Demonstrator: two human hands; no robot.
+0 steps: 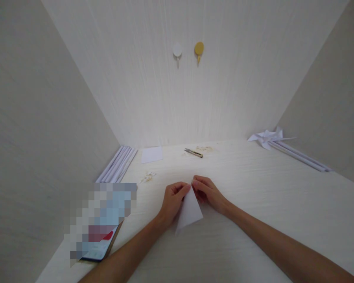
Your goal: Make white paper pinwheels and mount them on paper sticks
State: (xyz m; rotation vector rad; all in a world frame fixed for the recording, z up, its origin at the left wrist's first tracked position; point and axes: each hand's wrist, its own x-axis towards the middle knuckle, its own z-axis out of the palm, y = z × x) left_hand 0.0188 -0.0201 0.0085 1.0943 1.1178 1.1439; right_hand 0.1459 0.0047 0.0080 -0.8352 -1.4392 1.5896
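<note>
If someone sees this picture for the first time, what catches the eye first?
First, the two hands at the centre: the left hand and right hand pinch the top corner of a folded white paper above the table. Next, a white paper pinwheel lies far right, and small snips lie near the back wall.

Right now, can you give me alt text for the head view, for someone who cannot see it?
Both hands, left hand and right hand, pinch the top of a folded white paper over a pale desk. Behind lie snips, a paper square and a paper pinwheel.
</note>
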